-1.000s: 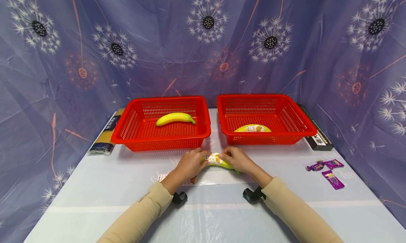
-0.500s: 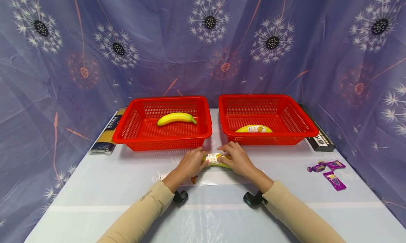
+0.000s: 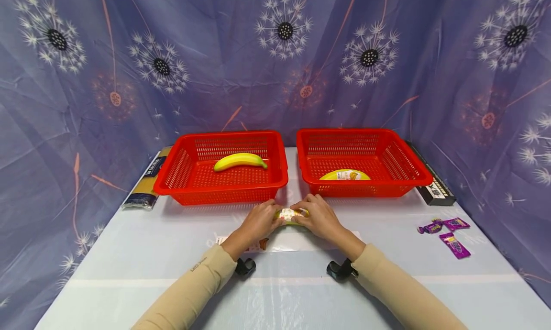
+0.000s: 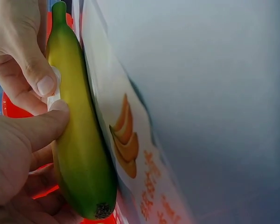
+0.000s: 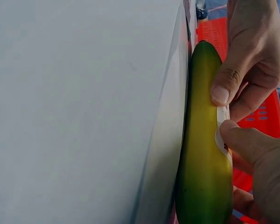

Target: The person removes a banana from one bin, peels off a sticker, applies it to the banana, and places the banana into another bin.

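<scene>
A yellow-green banana (image 3: pixel 305 212) lies on the table between both hands, with a white printed sticker (image 3: pixel 287 214) on its upper side. The left hand (image 3: pixel 258 221) grips the banana on the left, its thumb at the sticker's edge. From the other side the right hand (image 3: pixel 322 220) holds the banana, thumb on the sticker and fingers behind. In the left wrist view the banana (image 4: pixel 79 121) shows its green ends, and both thumbs are close together on the sticker. Under the forearms lies a sticker sheet (image 3: pixel 292 241) with a banana print at its left end.
A red basket (image 3: pixel 224 194) at back left holds a plain banana (image 3: pixel 239 161). Another red basket (image 3: pixel 357 190) at back right holds a banana with a sticker (image 3: pixel 344 175). A flat packet (image 3: pixel 144 186), a black box (image 3: pixel 436 192) and purple-wrapped candies (image 3: pixel 454 245) lie at the sides.
The right hand lifted its fingers from the banana's right part, then shifted left and settled over the sticker's right end. The left hand stays in place.
</scene>
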Action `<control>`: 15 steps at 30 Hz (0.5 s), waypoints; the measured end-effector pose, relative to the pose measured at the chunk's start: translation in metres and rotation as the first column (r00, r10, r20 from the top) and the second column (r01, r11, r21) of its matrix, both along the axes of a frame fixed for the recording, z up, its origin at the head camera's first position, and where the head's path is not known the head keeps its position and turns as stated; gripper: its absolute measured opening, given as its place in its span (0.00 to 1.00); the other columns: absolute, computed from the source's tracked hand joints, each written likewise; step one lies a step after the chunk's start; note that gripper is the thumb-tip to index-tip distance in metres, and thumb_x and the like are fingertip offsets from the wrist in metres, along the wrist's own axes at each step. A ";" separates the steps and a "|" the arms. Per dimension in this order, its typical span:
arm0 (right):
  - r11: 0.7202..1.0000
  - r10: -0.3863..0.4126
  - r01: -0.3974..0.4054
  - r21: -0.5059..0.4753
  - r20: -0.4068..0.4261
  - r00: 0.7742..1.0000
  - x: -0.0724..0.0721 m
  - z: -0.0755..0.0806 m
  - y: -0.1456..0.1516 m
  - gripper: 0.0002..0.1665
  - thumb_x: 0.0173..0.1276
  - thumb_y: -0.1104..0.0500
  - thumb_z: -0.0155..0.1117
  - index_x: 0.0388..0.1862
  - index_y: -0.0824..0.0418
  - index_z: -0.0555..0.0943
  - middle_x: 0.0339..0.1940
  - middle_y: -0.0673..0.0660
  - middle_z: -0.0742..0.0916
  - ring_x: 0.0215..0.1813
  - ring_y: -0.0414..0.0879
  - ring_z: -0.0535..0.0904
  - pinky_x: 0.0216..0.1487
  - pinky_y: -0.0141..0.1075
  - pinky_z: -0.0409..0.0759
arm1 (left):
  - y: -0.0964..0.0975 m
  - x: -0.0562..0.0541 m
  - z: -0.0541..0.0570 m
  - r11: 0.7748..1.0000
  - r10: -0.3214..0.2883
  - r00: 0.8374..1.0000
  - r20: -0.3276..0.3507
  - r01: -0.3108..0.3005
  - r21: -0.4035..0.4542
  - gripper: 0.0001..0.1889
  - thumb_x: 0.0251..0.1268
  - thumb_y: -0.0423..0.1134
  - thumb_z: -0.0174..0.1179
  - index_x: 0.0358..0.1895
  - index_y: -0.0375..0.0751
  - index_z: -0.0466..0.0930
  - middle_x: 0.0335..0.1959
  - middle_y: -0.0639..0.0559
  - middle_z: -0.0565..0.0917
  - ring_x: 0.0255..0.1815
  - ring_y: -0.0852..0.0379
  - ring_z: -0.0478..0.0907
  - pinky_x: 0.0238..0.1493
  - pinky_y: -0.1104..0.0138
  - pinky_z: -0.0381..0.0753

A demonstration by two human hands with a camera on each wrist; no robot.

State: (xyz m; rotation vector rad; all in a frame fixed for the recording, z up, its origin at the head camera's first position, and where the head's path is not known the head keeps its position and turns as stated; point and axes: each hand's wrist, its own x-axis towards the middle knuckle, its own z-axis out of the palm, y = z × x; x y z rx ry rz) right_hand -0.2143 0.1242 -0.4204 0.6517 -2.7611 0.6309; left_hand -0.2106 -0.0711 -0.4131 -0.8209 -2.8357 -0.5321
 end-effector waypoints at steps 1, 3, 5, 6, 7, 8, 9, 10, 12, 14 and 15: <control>1.000 -0.006 0.006 0.004 0.009 1.000 0.000 0.000 0.001 0.16 0.52 0.48 0.73 0.41 0.48 0.87 0.31 0.49 0.79 0.34 0.41 0.67 0.33 0.31 0.64 | 0.000 0.000 0.000 1.000 0.003 1.000 0.002 -0.003 -0.001 0.20 0.57 0.43 0.66 0.51 0.38 0.81 0.42 0.45 0.81 0.38 0.50 0.81 0.44 0.57 0.79; 1.000 -0.018 0.018 0.014 0.033 0.999 0.000 0.000 0.003 0.18 0.52 0.46 0.73 0.43 0.49 0.86 0.32 0.49 0.79 0.35 0.42 0.68 0.33 0.32 0.65 | 0.000 0.001 0.000 1.000 0.010 1.000 0.011 -0.010 -0.001 0.20 0.57 0.43 0.66 0.51 0.38 0.81 0.45 0.44 0.81 0.41 0.50 0.81 0.46 0.56 0.79; 1.000 -0.024 0.023 0.020 0.059 0.998 0.000 0.000 0.006 0.20 0.53 0.46 0.73 0.45 0.51 0.86 0.33 0.50 0.80 0.36 0.42 0.70 0.34 0.33 0.66 | 0.000 0.001 0.000 1.000 0.015 1.000 0.018 -0.015 0.006 0.20 0.57 0.43 0.66 0.52 0.38 0.81 0.46 0.43 0.81 0.42 0.49 0.81 0.47 0.55 0.78; 0.999 -0.027 0.026 0.026 0.070 0.997 0.000 -0.001 0.007 0.21 0.53 0.47 0.73 0.46 0.51 0.86 0.34 0.50 0.80 0.37 0.43 0.71 0.35 0.34 0.68 | 0.000 0.001 0.000 1.000 0.016 1.000 0.015 -0.016 0.010 0.20 0.57 0.43 0.66 0.51 0.38 0.81 0.47 0.43 0.81 0.42 0.49 0.81 0.47 0.55 0.78; 0.999 -0.029 0.027 0.030 0.082 0.996 0.001 -0.001 0.009 0.22 0.53 0.46 0.72 0.47 0.51 0.85 0.35 0.50 0.80 0.38 0.43 0.72 0.36 0.35 0.69 | 0.000 0.001 0.000 1.000 0.017 1.000 0.013 -0.017 0.013 0.20 0.57 0.43 0.66 0.51 0.38 0.81 0.47 0.43 0.81 0.42 0.48 0.81 0.47 0.55 0.78; 0.999 -0.029 0.026 0.033 0.092 0.995 0.001 -0.001 0.010 0.22 0.53 0.47 0.72 0.47 0.52 0.85 0.36 0.50 0.81 0.39 0.44 0.73 0.37 0.36 0.70 | 0.000 0.001 -0.001 1.000 0.017 1.000 0.014 -0.017 0.017 0.19 0.57 0.43 0.65 0.51 0.38 0.81 0.46 0.43 0.81 0.42 0.49 0.81 0.47 0.55 0.78; 0.999 -0.027 0.024 0.039 0.097 0.995 0.001 -0.001 0.011 0.23 0.54 0.47 0.72 0.48 0.52 0.84 0.37 0.51 0.81 0.40 0.44 0.74 0.38 0.37 0.71 | 0.000 0.001 -0.001 1.000 0.015 1.000 0.014 -0.016 0.020 0.19 0.57 0.43 0.65 0.51 0.38 0.81 0.45 0.43 0.81 0.41 0.49 0.81 0.46 0.55 0.78; 0.999 -0.026 0.021 0.044 0.101 0.995 0.002 -0.001 0.012 0.23 0.54 0.47 0.71 0.49 0.53 0.84 0.37 0.51 0.81 0.40 0.44 0.75 0.39 0.38 0.72 | 0.000 0.001 -0.001 1.000 0.014 1.000 0.012 -0.014 0.020 0.19 0.57 0.43 0.65 0.51 0.38 0.81 0.45 0.44 0.81 0.41 0.49 0.81 0.46 0.55 0.78; 0.998 -0.018 0.012 0.058 0.094 0.995 0.003 -0.001 0.012 0.24 0.54 0.47 0.71 0.49 0.54 0.83 0.38 0.52 0.81 0.40 0.45 0.75 0.39 0.39 0.72 | 0.000 0.001 -0.001 1.000 0.010 1.000 0.007 -0.010 0.021 0.19 0.58 0.43 0.65 0.51 0.38 0.81 0.43 0.44 0.81 0.40 0.49 0.81 0.45 0.55 0.78; 0.998 -0.013 0.007 0.070 0.076 0.997 0.003 0.000 0.011 0.24 0.54 0.46 0.70 0.49 0.55 0.83 0.37 0.52 0.80 0.39 0.45 0.75 0.38 0.39 0.72 | 0.000 0.001 0.000 1.000 0.007 1.000 -0.001 -0.007 0.023 0.19 0.57 0.43 0.65 0.50 0.37 0.81 0.42 0.44 0.80 0.39 0.49 0.80 0.44 0.56 0.78; 0.997 -0.013 0.008 0.079 0.064 0.998 0.003 0.000 0.010 0.24 0.55 0.46 0.70 0.48 0.56 0.83 0.36 0.52 0.80 0.39 0.45 0.75 0.38 0.39 0.72 | 0.000 0.001 0.000 1.000 0.007 1.000 -0.007 -0.007 0.023 0.19 0.57 0.43 0.65 0.50 0.37 0.81 0.42 0.45 0.80 0.39 0.49 0.80 0.44 0.56 0.78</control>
